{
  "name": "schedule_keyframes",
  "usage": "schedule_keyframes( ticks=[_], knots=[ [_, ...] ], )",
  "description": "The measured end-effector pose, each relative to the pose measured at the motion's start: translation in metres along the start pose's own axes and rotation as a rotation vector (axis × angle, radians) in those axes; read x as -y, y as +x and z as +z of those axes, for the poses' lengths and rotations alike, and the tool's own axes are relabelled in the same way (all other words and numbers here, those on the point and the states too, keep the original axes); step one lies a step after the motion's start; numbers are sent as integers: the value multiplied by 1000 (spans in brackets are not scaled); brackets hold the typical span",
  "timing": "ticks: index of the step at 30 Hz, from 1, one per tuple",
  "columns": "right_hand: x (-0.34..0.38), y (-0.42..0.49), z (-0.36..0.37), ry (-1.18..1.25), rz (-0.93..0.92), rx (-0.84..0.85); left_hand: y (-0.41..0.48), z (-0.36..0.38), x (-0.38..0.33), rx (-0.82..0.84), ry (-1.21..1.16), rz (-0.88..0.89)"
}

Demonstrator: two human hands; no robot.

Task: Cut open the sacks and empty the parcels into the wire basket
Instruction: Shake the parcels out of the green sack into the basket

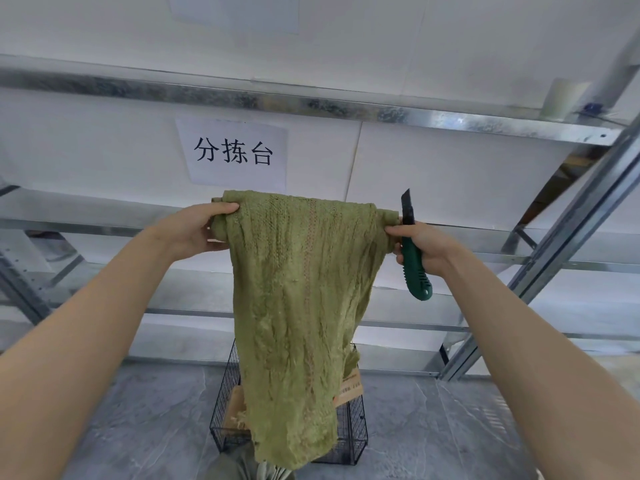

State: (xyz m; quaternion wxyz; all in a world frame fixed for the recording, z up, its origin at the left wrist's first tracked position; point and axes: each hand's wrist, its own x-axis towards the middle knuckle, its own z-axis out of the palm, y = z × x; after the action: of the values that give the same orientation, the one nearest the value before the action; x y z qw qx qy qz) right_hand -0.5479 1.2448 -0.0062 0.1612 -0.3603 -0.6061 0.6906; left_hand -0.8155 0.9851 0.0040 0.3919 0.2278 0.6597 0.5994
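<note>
A limp green woven sack (pixel 298 306) hangs upside down from both my hands, held high in front of the wall. My left hand (pixel 197 230) grips its upper left corner. My right hand (pixel 419 244) pinches the upper right corner and also holds a green-handled utility knife (pixel 414 251), blade pointing up. Below the sack stands a black wire basket (pixel 356 424) on the floor. Brown cardboard parcels (pixel 349 389) show inside it, partly hidden by the sack.
Metal shelving (pixel 571 216) runs along the white wall, with a slanted upright at the right. A paper sign (pixel 235 154) is stuck to the wall. A roll of tape (pixel 561 98) sits on the upper shelf. Another grey-green sack (pixel 242 469) lies at my feet.
</note>
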Motion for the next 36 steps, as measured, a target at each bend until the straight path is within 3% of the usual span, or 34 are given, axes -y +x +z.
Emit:
schedule_keyframes(
  ticks=[5, 13, 19, 28, 36],
  knots=[
    [-3, 1, 8, -32, -58, -2, 10, 12, -4, -236, 294, 57],
    [1, 3, 9, 37, -145, -81, 8, 24, -2, -169, 664, 215],
    [-3, 5, 4, 110, -91, -89, 4, 25, -2, -148, 726, 303],
    [-13, 12, -6, 68, 3, -113, -10, 38, 1, -100, 1079, 283],
    [-12, 6, -4, 148, 38, -136, -9, 37, 5, -164, 1196, 354]
  ],
)
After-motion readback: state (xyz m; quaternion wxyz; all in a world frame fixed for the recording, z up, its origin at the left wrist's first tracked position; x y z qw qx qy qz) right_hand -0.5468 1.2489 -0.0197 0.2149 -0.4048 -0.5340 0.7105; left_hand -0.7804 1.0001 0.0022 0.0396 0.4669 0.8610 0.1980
